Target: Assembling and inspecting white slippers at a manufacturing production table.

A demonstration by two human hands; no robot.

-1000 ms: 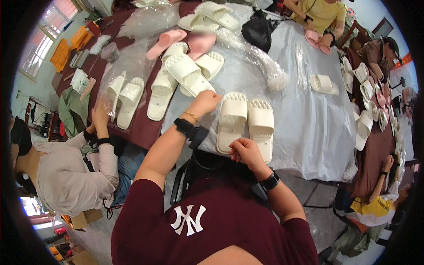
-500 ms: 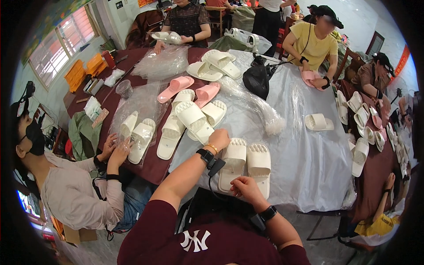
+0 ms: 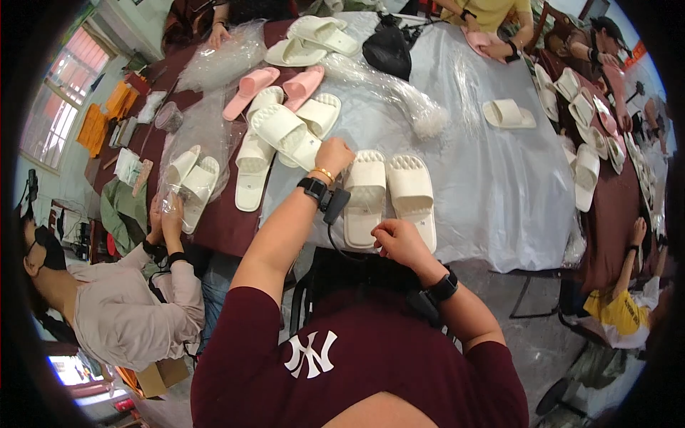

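Two cream slippers lie side by side at the table's near edge, toes away from me: a left slipper [image 3: 366,191] and a right slipper [image 3: 412,189]. My left hand [image 3: 334,155] is closed beside the left one's strap, next to a cream slipper [image 3: 284,132] on a pile; its fingertips are hidden, so I cannot tell what they grip. Over the heel end of the pair, my right hand [image 3: 399,241] has curled fingers and nothing visible in them. Two pink slippers [image 3: 303,84] lie behind the pile.
At my left a person's hands [image 3: 168,217] hold a clear bag [image 3: 178,171] with two cream slippers. Clear plastic sleeves [image 3: 399,96], a black bag [image 3: 389,50] and a lone cream slipper [image 3: 508,114] lie farther back. Another person holds a pink slipper [image 3: 478,41].
My view has tilted downward, so the table sits higher in the picture. My hands stay in nearly the same places by the pair. The left-hand person's hands have shifted on the bag.
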